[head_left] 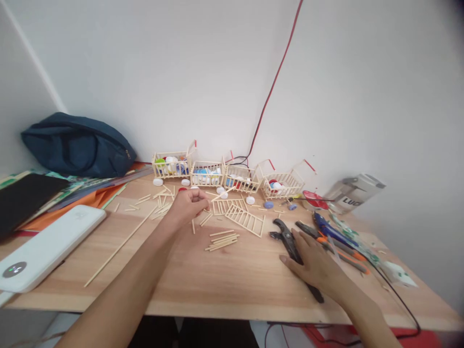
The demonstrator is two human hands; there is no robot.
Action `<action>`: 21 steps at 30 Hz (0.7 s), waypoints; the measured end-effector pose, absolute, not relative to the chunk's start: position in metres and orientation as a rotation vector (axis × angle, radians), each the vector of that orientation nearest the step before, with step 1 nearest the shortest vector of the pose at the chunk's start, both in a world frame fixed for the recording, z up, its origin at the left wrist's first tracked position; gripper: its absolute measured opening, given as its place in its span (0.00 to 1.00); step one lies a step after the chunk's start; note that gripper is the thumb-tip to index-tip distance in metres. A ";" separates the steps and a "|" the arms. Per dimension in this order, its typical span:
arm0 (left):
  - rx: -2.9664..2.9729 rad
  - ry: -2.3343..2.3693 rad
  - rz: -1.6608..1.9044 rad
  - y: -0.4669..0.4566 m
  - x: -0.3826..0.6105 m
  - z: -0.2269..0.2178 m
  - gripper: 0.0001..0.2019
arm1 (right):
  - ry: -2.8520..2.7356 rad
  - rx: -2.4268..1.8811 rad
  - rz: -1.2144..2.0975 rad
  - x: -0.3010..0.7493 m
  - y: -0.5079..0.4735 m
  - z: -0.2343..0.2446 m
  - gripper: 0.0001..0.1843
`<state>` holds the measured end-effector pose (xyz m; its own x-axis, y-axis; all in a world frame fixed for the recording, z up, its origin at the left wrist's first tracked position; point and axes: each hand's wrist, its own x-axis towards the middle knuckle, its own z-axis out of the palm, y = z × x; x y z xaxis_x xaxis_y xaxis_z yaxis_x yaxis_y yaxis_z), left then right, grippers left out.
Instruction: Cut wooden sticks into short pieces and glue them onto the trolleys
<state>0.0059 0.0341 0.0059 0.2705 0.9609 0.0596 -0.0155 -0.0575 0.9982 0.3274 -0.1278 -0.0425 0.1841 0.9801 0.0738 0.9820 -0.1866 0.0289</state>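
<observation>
A wooden tabletop meets a pale wall. Left of the nearer slatted panel, the left hand has bunched fingers; whether they pinch anything cannot be told. Right of it, the right hand lies open across pliers. Behind it, four stick carts look built; the panel itself seems unjoined, loose sticks before it.

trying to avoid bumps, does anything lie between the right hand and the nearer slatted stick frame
Yes: the upper end of the black tool, partly under the right hand, lies between that hand and the nearer slatted stick frame. Nothing else visible stands in between.
</observation>
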 end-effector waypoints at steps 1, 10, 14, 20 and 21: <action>1.366 0.967 1.041 0.034 0.007 0.006 0.04 | -2.001 -2.398 -0.122 0.326 -0.127 -0.041 0.38; 1.397 0.982 1.028 0.034 0.007 0.004 0.02 | -2.037 -2.406 -0.292 0.321 -0.131 -0.033 0.30; 1.407 0.965 1.024 0.035 0.008 0.002 0.03 | -2.028 -2.379 -0.321 0.324 -0.133 -0.037 0.30; 1.382 0.962 1.035 0.033 0.008 0.003 0.04 | -2.094 -2.360 -0.174 0.334 -0.139 -0.037 0.38; 1.383 0.973 1.029 0.032 0.008 0.005 0.04 | -2.119 -2.374 -0.135 0.335 -0.141 -0.035 0.41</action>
